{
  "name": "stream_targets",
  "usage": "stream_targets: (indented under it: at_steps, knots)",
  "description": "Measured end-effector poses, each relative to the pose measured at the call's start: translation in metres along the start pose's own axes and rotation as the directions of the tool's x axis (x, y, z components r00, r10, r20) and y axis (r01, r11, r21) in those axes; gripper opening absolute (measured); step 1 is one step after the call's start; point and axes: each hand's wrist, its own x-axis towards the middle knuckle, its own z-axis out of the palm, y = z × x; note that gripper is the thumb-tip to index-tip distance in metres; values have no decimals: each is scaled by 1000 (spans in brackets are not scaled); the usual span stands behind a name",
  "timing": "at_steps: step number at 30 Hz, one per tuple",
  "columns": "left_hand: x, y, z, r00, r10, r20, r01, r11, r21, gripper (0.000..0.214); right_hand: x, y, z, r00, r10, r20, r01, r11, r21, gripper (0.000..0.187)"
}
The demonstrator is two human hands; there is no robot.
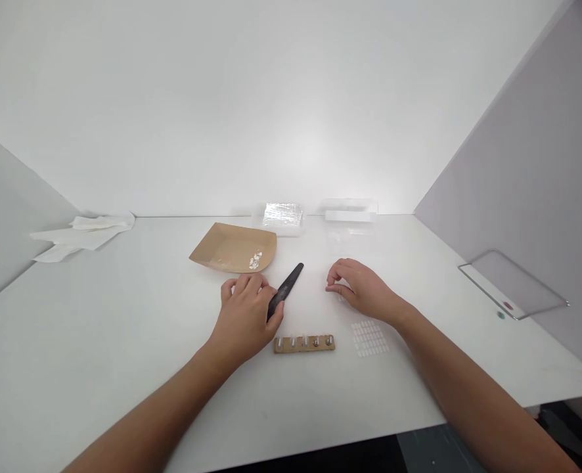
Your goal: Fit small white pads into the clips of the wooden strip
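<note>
My left hand (244, 315) is closed round the lower end of a black nail file (288, 287), its tip slanting away to the upper right. The fingers of my right hand (357, 286) are curled into a pinch low over the table; whatever they hold is too small to make out. A bit of something clear shows beneath that hand. In front of both hands lies a brown cardboard strip (305, 349) bearing several small clear pieces in a row, perhaps nail tips. A sheet of small clear adhesive tabs (370, 338) lies below my right hand.
A brown paper tray (226, 240) with white flakes in it sits beyond my left hand. Clear plastic boxes (284, 218) stand at the back wall. White tissues (87, 233) lie at the left, and a wire frame (515, 286) leans by the right wall.
</note>
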Motion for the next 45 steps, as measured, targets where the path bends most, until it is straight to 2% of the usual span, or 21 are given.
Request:
stream_targets:
  at_steps: [5,10,12,17,21,25,30,37,45]
  knots:
    - [-2,-3,5,997,-65,48,65,998,16,16,0,-1,11,999,52,-9,-52,999,15,12]
    - [-3,-3,7,995,-90,31,89,995,49,17,1,0,21,995,-15,-96,22,997,72,18]
    - [-3,-3,7,995,-97,35,95,994,53,17,2,-1,22,994,-5,-110,16,994,104,18]
    - [-3,-3,6,993,-110,41,108,993,41,14,1,-8,18,997,64,-41,-55,980,194,13]
    - [-3,-3,8,992,-118,34,118,993,18,11,0,-11,14,998,62,21,-66,969,239,14]
    - [-3,-6,11,993,-118,19,118,992,-33,7,-1,-9,11,999,40,19,-43,976,215,12]
    - [-1,-9,11,991,-132,31,135,983,-127,5,0,-4,11,999,30,-32,-26,991,130,16]
    - [1,-3,5,992,-80,-99,53,967,-248,18,-3,-8,13,990,10,-141,-3,999,45,30]
    - [-2,12,-1,980,-114,-162,36,905,-424,20,-7,-28,28,934,-108,-342,119,993,10,32]
